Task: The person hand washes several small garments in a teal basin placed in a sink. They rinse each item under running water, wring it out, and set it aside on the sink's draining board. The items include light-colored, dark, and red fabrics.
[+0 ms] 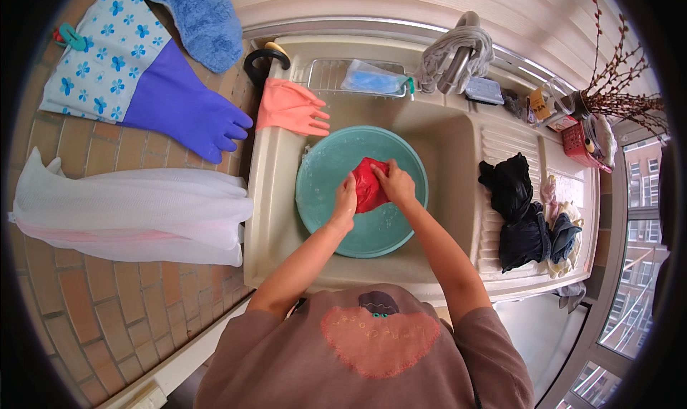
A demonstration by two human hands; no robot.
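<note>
Both of my hands hold a bunched red cloth (pixel 369 189) above a round green basin (pixel 327 226). My left hand (pixel 346 202) grips the cloth's left edge, thumb up. On its upper right side, my right hand (pixel 396 181) pinches the fabric. Water with a little foam shows in the basin, which stands inside a beige utility sink (pixel 451 232). What kind of garment the red cloth is, I cannot tell.
A ribbed drainboard (pixel 491 140) to the right carries dark wet clothes (pixel 510 194). At the back are a faucet (pixel 456 68) wrapped in cloth, a wire rack (pixel 322 76) and a scrub brush (pixel 483 89). Coral rubber gloves (pixel 290 108) hang over the sink's left rim.
</note>
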